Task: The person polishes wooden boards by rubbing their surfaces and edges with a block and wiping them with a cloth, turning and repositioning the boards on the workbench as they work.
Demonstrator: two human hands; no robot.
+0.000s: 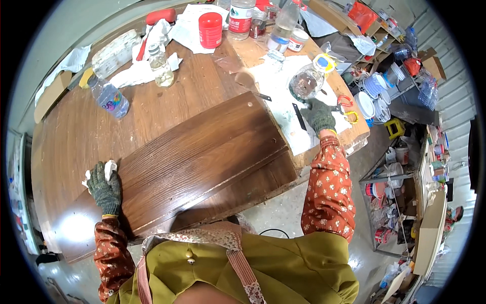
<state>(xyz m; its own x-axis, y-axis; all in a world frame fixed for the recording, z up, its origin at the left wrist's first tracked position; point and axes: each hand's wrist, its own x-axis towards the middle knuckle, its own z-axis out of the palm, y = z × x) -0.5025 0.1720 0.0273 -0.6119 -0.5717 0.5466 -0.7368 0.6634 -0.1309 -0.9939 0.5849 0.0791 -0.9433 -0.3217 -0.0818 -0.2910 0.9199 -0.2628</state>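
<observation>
A dark brown wood-grain board [202, 152] lies at a slant on the table, reaching toward its front edge. My left hand [105, 190], in a dark green knit glove, rests at the board's left end with a crumpled white cloth [110, 169] caught in its fingers. At the right, my right hand [320, 116], gloved alike, reaches down onto white paper [276, 83]. Its fingers are curled beside a clear jug [306, 81] and hide what they hold. Near it lie a black flat blade [299, 117], red-handled scissors [345, 101] and a yellow-handled pair [351, 117].
A water bottle [109, 98], a glass jar [161, 68], a red tub [210, 30] and more bottles stand along the back. A pale block [116, 53] lies at the far left. Crowded shelves [392, 192] with tubs and boxes stand past the table's right edge.
</observation>
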